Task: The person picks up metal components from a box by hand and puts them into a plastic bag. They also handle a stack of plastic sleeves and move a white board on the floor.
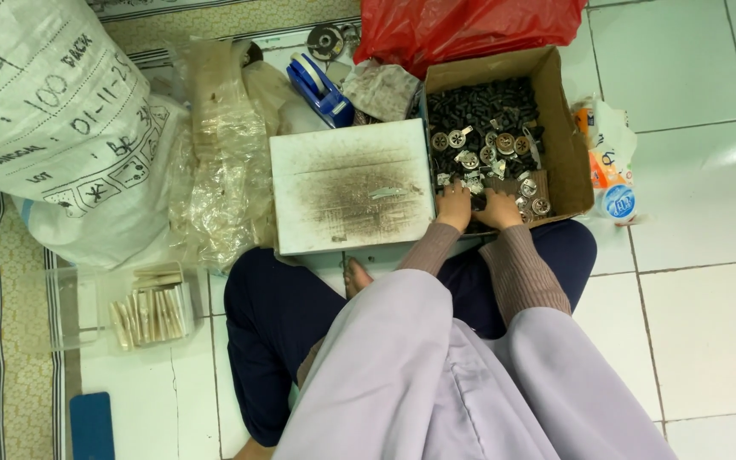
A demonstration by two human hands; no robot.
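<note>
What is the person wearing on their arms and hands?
Both arms wear snug, ribbed, brownish-mauve knit sleeves reaching the wrists. Looser pale lilac cloth covers the upper arms. The left hand and right hand are bare: no gloves, and no rings or watch that I can see.

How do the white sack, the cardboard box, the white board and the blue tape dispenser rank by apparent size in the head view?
1. White sack, largest, though partly cut off by the picture edge.
2. Cardboard box and white board: they look about alike, so I do not rank them.
3. Blue tape dispenser, smallest.
</note>
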